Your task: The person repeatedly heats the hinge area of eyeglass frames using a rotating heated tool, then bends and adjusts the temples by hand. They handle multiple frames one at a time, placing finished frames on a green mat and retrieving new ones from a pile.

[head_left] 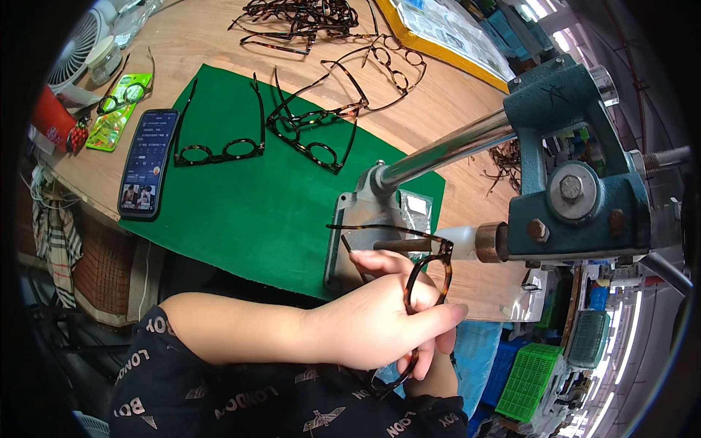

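My left hand [380, 321] is closed on a tortoiseshell eyeglass frame [413, 281] in front of the press, with the thumb against its rim. The frame stands tilted on edge, one temple arm reaching left above the hand. Most of my right hand [439, 371] is hidden behind the left, so its grip cannot be made out. On the green mat [226, 241] lie a dark eyeglass frame [219, 155] with its arms pointing away and another tortoiseshell frame [310, 146], overlapped by one more frame.
A teal bench press [522, 190] with a metal column and base [347, 212] stands at the right. Left of the mat are a phone [148, 164], a green packet [120, 117] and a fan [77, 51]. A pile of frames [299, 18] and a yellow-edged board [438, 51] lie at the back.
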The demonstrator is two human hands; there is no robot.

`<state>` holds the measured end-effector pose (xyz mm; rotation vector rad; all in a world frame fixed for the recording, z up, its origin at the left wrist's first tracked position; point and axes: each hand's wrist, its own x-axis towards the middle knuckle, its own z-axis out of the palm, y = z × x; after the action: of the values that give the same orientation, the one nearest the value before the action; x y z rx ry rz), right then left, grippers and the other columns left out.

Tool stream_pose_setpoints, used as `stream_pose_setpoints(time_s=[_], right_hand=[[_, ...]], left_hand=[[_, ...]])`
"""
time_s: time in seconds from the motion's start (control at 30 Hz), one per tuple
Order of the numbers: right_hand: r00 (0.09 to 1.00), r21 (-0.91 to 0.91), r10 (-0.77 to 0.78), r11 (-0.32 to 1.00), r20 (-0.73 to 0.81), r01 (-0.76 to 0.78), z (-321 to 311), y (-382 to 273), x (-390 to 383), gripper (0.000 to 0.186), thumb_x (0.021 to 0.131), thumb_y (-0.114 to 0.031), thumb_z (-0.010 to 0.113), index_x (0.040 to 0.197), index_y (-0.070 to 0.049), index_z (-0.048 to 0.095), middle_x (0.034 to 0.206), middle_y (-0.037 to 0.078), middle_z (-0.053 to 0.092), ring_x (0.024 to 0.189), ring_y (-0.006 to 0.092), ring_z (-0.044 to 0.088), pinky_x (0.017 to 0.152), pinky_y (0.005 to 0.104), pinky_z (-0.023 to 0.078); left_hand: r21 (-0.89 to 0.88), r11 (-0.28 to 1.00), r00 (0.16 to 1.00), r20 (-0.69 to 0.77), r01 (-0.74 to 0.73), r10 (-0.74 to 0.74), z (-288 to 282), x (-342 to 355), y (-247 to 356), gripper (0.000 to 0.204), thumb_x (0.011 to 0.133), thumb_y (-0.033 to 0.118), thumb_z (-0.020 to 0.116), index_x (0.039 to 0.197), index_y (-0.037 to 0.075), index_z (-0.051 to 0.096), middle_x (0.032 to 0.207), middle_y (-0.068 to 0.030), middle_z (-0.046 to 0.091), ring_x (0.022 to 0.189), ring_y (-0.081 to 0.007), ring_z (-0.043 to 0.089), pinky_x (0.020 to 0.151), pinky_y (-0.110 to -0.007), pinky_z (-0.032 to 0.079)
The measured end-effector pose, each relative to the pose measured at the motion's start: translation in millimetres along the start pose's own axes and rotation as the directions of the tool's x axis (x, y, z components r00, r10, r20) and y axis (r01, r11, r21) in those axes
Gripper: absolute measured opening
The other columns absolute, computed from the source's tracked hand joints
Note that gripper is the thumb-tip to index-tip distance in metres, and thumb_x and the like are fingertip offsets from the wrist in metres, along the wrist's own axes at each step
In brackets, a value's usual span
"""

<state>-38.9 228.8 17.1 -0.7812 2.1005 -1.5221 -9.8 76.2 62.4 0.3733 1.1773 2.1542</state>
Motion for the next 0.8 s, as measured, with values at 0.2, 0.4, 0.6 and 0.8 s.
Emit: stream_pose_setpoints(time_s=[0.2, 0.4, 0.6, 0.8], right_hand=[[0.987, 0.029, 0.124, 0.992, -0.102, -0.122, -17.2, 2.4, -29.2, 0.032, 0.091, -0.026, 0.046, 0.092, 0.004, 0.054, 0.073, 0.012, 0.059, 0.066, 0.0192, 0.059, 0.054, 0.028, 0.046], [0.906, 0.606, 0.297, 0.794, -0.303, -0.057, -21.4, -27.1, -39.0, 0.031, 0.095, -0.019, 0.042, 0.096, 0.01, 0.053, 0.072, 0.016, 0.061, 0.058, 0.0192, 0.061, 0.046, 0.0248, 0.048], [0.853, -0.116, -0.007, 0.991, -0.522, -0.063, -55.4, -8.2, -65.2, 0.033, 0.087, -0.024, 0.059, 0.103, 0.005, 0.057, 0.075, 0.004, 0.062, 0.061, 0.0054, 0.055, 0.056, 0.0174, 0.042], [0.75, -0.597, -0.531, 0.769, -0.394, 0.23, -112.3, -59.4, -68.7, 0.03, 0.09, -0.02, 0.052, 0.111, 0.001, 0.055, 0.112, 0.018, 0.057, 0.102, 0.0232, 0.058, 0.089, 0.0348, 0.048]], left_hand=[[-0.036, 0.999, 0.999, -0.012, 0.037, -0.037, -2.0, 19.8, 8.0, 0.046, 0.096, 0.036, 0.039, 0.076, 0.001, 0.062, 0.059, -0.0048, 0.062, 0.046, -0.0043, 0.051, 0.042, -0.017, 0.039], [-0.031, 0.998, 0.998, 0.014, 0.059, -0.058, -3.0, 32.6, 13.2, 0.046, 0.096, 0.037, 0.039, 0.074, 0.002, 0.06, 0.059, -0.0055, 0.062, 0.044, -0.0049, 0.05, 0.042, -0.017, 0.038], [-0.075, 0.997, 1.0, 0.012, -0.005, 0.006, -1.6, 39.4, 4.3, 0.045, 0.096, 0.036, 0.041, 0.075, 0.001, 0.059, 0.06, -0.005, 0.06, 0.047, -0.007, 0.055, 0.042, -0.018, 0.04], [-0.145, 0.989, 0.999, 0.039, 0.024, -0.018, 4.6, 49.7, -3.8, 0.042, 0.095, 0.034, 0.042, 0.075, 0.0, 0.057, 0.061, -0.0053, 0.06, 0.052, -0.0103, 0.059, 0.048, -0.023, 0.044]])
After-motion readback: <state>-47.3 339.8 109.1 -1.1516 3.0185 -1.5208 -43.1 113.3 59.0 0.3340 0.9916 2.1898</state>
